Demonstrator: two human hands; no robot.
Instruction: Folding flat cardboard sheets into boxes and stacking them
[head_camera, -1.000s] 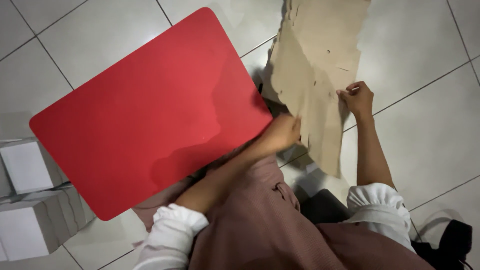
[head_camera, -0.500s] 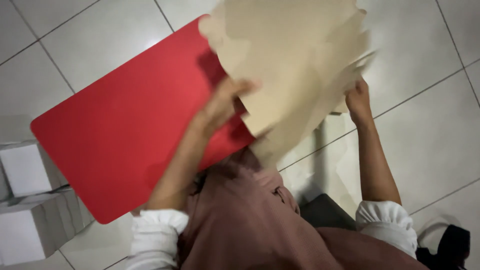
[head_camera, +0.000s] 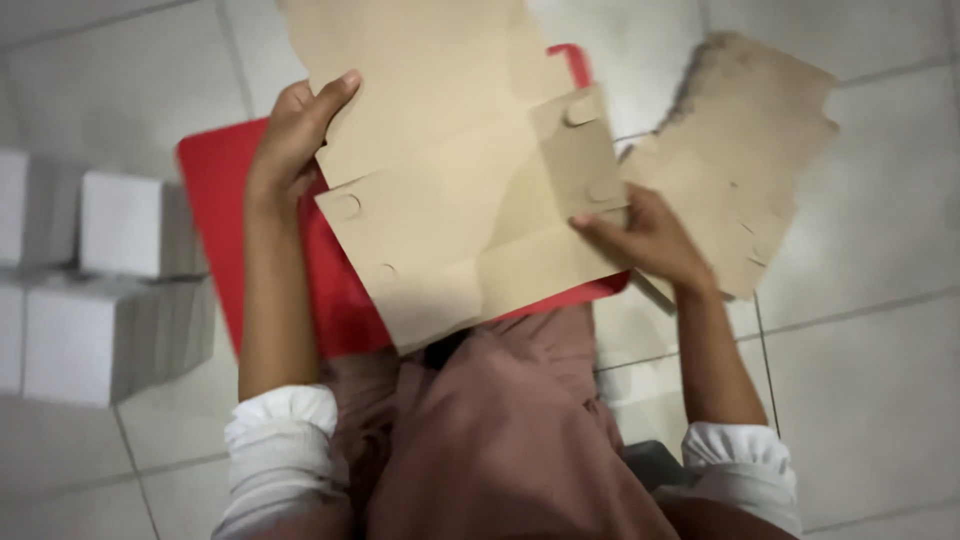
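Brown flat die-cut cardboard sheet (head_camera: 460, 190) is held up over the red rounded-corner board (head_camera: 265, 260) on the tiled floor (head_camera: 880, 380) — left hand (head_camera: 290, 140) clamped on its upper left edge, right hand (head_camera: 645, 235) pinching its right edge. More torn brown cardboard (head_camera: 745, 160) lies just past the board's right edge — white boxes (head_camera: 100, 280) sit stacked off its left edge.

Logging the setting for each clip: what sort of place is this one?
Probably an informal packing spot indoors, with the person sitting on a tiled floor. White boxes are stacked alongside, a pile of flat cardboard sheets lies on the tiles, and both hands hold one cardboard sheet over a red board.
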